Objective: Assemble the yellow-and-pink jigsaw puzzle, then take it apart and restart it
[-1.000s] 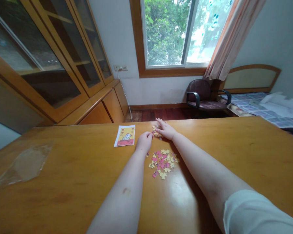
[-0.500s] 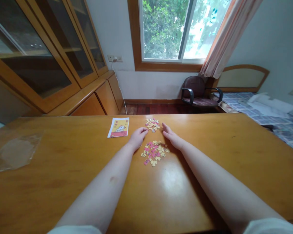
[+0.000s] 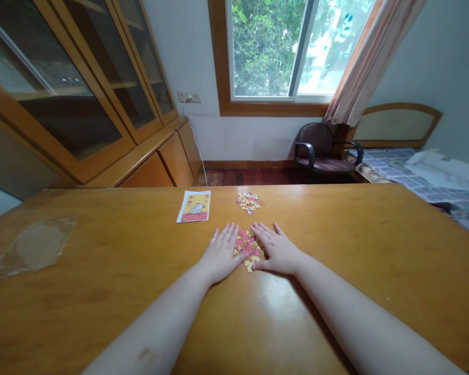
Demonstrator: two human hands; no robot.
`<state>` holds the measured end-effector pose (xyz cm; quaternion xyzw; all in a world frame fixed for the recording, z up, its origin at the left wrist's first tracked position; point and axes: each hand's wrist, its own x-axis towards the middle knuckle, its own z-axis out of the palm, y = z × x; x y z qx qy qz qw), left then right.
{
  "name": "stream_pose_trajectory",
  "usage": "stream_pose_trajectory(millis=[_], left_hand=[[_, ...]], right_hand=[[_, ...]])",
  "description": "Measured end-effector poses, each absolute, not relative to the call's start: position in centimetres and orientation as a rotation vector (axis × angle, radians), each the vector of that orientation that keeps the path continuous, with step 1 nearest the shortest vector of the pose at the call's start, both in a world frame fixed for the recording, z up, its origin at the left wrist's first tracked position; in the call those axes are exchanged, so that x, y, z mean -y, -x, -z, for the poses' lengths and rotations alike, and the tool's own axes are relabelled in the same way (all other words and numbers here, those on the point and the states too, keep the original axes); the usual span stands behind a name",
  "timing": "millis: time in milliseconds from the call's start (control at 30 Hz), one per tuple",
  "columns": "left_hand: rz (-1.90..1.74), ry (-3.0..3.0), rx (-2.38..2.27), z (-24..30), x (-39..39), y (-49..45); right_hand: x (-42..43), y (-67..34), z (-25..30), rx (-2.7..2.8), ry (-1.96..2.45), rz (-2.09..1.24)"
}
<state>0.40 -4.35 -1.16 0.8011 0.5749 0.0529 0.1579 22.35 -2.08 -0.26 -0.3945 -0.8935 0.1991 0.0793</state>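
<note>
Pink and yellow jigsaw puzzle pieces lie in a near pile [image 3: 247, 244] on the wooden table [image 3: 140, 291]. My left hand [image 3: 220, 254] rests flat along the pile's left side, fingers spread and thumb at its lower edge. On the right side, my right hand [image 3: 277, 249] lies with its fingers apart, covering some of the pieces' edge. A second, smaller heap of puzzle pieces [image 3: 248, 202] sits farther off, beyond my fingertips and touched by neither hand. To the left of that heap lies a picture card [image 3: 194, 207] showing a white animal on yellow and pink.
A clear plastic bag [image 3: 33, 245] lies at the table's left. Past the far edge are a glass-door cabinet [image 3: 101, 104], a dark office chair [image 3: 320, 146] and a bed with a checked cover [image 3: 406, 161]. A window is straight ahead.
Both hands have come back from the far heap to the near pile and spread flat on either side of it. The near pile looks more gathered. The view has shifted slightly.
</note>
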Motion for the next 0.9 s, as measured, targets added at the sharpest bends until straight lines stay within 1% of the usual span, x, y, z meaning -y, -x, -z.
stream_pose_trajectory(millis=[200,567,633,800,900], left_hand=[[-0.13,-2.373,-1.379,0.1,5.0,-0.5],[-0.131,-2.377,-1.391,0.4,4.7,-0.5],[-0.222,-2.316,-1.374,0.4,4.5,-0.2],[-0.65,-1.964,-1.412,0.5,3.6,0.9],[-0.799,-1.823,-1.438,0.5,3.0,1.2]], right_hand=[[2.1,-22.4,-0.1,2.699,1.082,-0.618],[2.3,-22.0,-0.1,2.684,1.05,-0.631],[2.1,-22.1,0.1,2.626,1.053,-0.665],[1.1,-22.6,0.9,2.268,1.192,-0.784],[0.7,-22.8,1.3,2.076,1.227,-0.845]])
